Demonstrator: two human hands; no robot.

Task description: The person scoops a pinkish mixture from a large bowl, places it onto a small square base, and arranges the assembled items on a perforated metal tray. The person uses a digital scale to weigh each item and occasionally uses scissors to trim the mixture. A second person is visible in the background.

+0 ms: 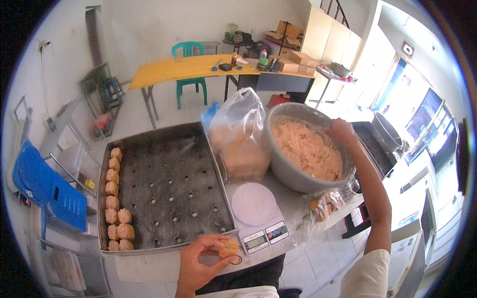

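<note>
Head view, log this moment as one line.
left hand: holds stuffed tofu piece | right hand: in filling bowl | tray: tofu row at left

The right hand's (342, 131) fingertips are buried in the shredded mixture inside the grey bowl (288, 171). The clear bag (241, 134) hides the bowl's left wall; its contents look blurred.

Table (290, 198) with tray (169, 184), scale (258, 218), bowl (285, 166)

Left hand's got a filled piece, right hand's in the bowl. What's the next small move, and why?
Probably set the piece from the left hand onto the perforated tray, beside the pieces lined along its left edge; the right hand is busy in the filling bowl.
</note>
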